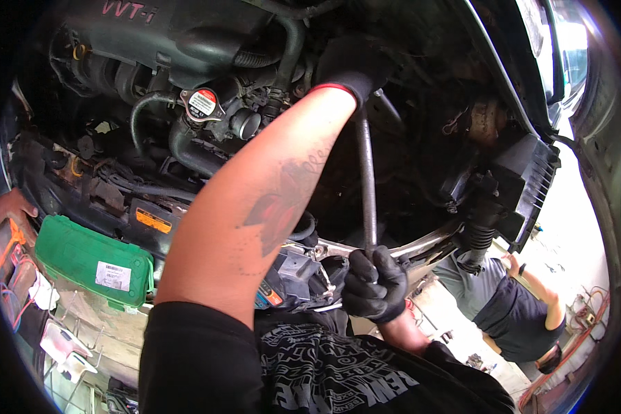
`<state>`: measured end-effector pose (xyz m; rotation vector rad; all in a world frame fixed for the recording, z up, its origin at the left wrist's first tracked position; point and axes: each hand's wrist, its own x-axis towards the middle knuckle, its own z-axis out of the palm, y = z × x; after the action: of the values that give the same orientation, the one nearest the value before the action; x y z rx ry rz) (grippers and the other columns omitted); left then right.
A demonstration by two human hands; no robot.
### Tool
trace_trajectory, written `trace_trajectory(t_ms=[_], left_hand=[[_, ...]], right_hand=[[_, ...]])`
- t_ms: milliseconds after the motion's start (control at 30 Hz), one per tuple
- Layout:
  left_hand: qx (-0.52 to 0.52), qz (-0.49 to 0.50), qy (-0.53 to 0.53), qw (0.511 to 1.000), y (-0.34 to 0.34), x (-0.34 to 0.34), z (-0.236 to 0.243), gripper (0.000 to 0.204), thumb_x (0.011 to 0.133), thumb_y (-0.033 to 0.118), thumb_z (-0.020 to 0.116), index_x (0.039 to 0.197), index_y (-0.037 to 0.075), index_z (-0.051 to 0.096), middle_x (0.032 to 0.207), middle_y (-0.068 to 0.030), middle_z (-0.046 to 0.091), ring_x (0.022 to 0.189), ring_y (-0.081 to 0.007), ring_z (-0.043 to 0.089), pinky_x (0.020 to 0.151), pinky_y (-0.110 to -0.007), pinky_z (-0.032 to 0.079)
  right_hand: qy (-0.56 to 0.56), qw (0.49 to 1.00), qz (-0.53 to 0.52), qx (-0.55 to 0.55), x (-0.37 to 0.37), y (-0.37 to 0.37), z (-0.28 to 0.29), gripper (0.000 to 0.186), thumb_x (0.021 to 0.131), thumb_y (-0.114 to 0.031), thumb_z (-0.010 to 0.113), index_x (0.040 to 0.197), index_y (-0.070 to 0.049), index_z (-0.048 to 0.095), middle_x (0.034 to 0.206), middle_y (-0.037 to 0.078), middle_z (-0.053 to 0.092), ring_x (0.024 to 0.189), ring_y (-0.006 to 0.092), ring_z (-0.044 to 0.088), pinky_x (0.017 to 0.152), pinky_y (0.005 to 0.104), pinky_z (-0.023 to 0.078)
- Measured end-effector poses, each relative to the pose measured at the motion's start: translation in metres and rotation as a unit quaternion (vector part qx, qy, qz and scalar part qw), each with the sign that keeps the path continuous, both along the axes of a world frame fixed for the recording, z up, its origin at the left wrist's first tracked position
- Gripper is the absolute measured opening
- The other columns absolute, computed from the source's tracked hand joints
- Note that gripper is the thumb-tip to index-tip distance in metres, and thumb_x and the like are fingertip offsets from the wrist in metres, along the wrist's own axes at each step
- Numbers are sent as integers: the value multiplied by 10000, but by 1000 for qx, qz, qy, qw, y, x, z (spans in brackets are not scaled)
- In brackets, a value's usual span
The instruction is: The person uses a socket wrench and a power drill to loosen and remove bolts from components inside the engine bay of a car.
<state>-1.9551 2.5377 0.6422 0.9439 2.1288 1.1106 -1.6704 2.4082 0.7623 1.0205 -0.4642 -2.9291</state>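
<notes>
My right hand [374, 286], in a black glove, is closed around the lower end of a long steel bar [366, 176] that runs up into the engine bay. My left hand [346, 65], also gloved, is up among the engine parts at the bar's upper end; its fingers are lost in shadow, so I cannot tell what they hold. A shorter metal piece [390, 107] angles out beside the left wrist. The radiator cap [201, 103] sits left of my forearm.
A green plastic case [93, 259] lies at the front-left edge beside another person's hand [14, 210]. A person [510, 310] in dark shorts is low at the right. A black airbox [514, 193] and the engine cover [159, 38] border the bay.
</notes>
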Motion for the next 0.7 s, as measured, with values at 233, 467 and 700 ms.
trace_trajectory(t_ms=[233, 467, 700], left_hand=[[-29, 126, 22, 991, 23, 7, -33, 401, 921, 361, 567, 1244, 147, 669, 1199, -213, 677, 1080, -405, 661, 936, -484, 530], [-77, -95, -54, 991, -42, 17, -44, 312, 930, 259, 562, 1157, 89, 691, 1087, -224, 709, 1053, -409, 671, 939, -475, 528], [69, 26, -145, 987, -30, 34, -2, 288, 913, 299, 619, 965, 37, 725, 941, -144, 738, 900, -299, 710, 873, -432, 549]], right_hand=[[-275, 911, 284, 121, -57, 36, 67, 657, 998, -721, 308, 690, -151, 416, 519, -17, 299, 395, 114, 246, 374, 266, 233], [-373, 863, 340, 35, -40, 65, 86, 568, 1046, -626, 305, 744, -165, 442, 551, -52, 349, 421, 138, 343, 403, 305, 275], [-241, 872, 320, 281, 12, 26, 56, 330, 1061, -377, 521, 823, -154, 472, 583, -35, 368, 435, 105, 363, 401, 275, 290]])
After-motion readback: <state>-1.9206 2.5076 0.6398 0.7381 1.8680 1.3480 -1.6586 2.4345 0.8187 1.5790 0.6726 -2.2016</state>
